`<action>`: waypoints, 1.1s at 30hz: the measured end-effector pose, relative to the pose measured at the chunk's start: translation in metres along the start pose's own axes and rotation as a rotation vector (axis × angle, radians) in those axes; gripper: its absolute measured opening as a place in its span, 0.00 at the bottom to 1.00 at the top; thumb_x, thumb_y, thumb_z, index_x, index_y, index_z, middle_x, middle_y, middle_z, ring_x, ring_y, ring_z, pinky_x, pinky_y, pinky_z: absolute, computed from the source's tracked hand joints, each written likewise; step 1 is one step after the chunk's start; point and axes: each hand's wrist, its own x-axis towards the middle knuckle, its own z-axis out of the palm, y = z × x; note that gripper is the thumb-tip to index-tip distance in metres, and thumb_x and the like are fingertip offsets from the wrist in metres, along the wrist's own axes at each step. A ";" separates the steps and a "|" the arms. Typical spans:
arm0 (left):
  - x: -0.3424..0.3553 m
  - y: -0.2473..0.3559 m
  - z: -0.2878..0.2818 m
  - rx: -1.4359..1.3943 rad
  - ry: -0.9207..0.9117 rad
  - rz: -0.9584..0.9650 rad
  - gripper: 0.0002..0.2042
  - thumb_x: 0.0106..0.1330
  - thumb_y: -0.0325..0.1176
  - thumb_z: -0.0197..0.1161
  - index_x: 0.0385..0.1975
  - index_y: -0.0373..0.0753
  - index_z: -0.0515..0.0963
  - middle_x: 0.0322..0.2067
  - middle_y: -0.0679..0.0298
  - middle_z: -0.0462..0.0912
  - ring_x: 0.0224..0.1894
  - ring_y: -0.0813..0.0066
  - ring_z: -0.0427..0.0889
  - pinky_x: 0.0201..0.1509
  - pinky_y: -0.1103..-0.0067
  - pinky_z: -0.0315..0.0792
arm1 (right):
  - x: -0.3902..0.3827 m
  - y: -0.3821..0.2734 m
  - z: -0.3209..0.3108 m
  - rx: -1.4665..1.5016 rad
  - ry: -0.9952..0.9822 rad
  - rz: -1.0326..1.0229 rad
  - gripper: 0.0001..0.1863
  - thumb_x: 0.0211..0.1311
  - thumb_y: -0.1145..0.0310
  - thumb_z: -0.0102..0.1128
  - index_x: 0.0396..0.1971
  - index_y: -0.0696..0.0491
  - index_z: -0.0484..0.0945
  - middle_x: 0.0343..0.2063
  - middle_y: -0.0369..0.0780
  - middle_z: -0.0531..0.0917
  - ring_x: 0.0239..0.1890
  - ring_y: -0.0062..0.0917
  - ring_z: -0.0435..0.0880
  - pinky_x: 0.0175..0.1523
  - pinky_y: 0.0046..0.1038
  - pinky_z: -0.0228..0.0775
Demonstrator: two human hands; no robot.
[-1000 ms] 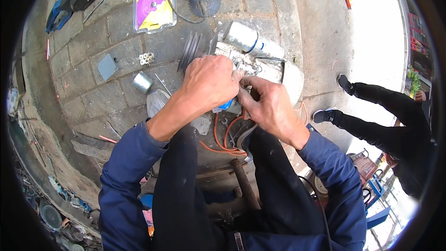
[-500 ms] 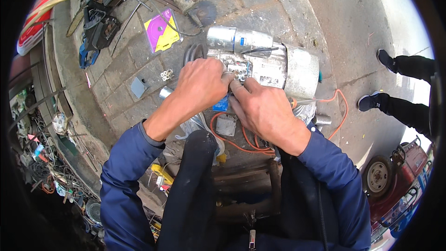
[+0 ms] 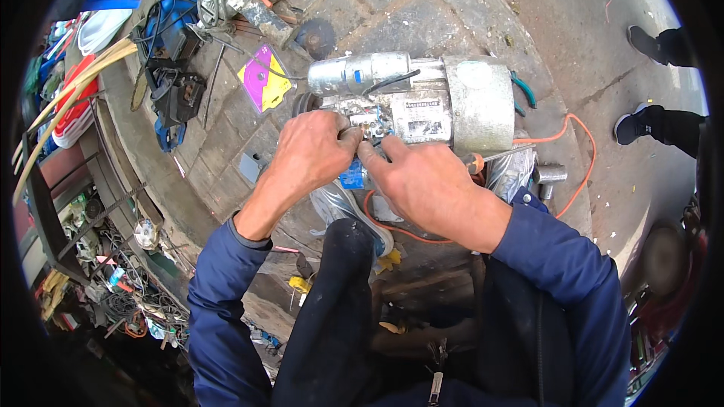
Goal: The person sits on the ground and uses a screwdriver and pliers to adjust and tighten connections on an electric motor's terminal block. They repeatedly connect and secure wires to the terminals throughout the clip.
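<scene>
A grey electric motor (image 3: 452, 102) lies on its side on the paved ground, with a silver cylinder (image 3: 354, 74) fixed along its top. My left hand (image 3: 309, 154) and my right hand (image 3: 418, 185) meet at the motor's open terminal box (image 3: 366, 124); the fingertips pinch small wires there. A blue part (image 3: 351, 175) shows just under the hands. An orange cable (image 3: 581, 151) loops from below my right hand round the motor's right side. What the fingers grip is too small to name surely.
A purple and yellow packet (image 3: 264, 79) lies on the paving to the left. Tools, cables and a dark power tool (image 3: 177, 98) crowd the upper left. A screwdriver (image 3: 490, 158) and metal socket (image 3: 550, 175) lie right of the motor. Another person's legs and shoes (image 3: 656, 120) stand at right.
The view has swung and closed in, so the motor sits larger and more central. Both hands stay pinched together at the terminal box, with only small finger movements.
</scene>
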 end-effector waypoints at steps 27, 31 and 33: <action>-0.016 -0.026 0.029 0.156 0.298 0.432 0.06 0.71 0.27 0.70 0.37 0.33 0.79 0.37 0.51 0.78 0.43 0.44 0.77 0.50 0.58 0.73 | -0.001 0.028 -0.018 0.247 0.288 0.100 0.10 0.69 0.71 0.70 0.46 0.59 0.86 0.33 0.49 0.85 0.34 0.52 0.88 0.40 0.48 0.81; -0.016 -0.030 0.037 0.071 0.337 0.409 0.05 0.71 0.27 0.69 0.36 0.33 0.80 0.36 0.49 0.77 0.42 0.44 0.76 0.48 0.56 0.72 | -0.001 0.030 -0.016 0.243 0.299 0.095 0.10 0.69 0.70 0.69 0.44 0.59 0.85 0.33 0.50 0.85 0.34 0.54 0.88 0.39 0.51 0.81; -0.017 -0.026 0.039 0.034 0.364 0.395 0.05 0.70 0.25 0.70 0.37 0.34 0.79 0.36 0.50 0.76 0.41 0.43 0.75 0.46 0.56 0.70 | -0.001 0.030 -0.016 0.238 0.293 0.106 0.10 0.70 0.70 0.69 0.45 0.59 0.85 0.33 0.50 0.85 0.33 0.54 0.88 0.39 0.51 0.81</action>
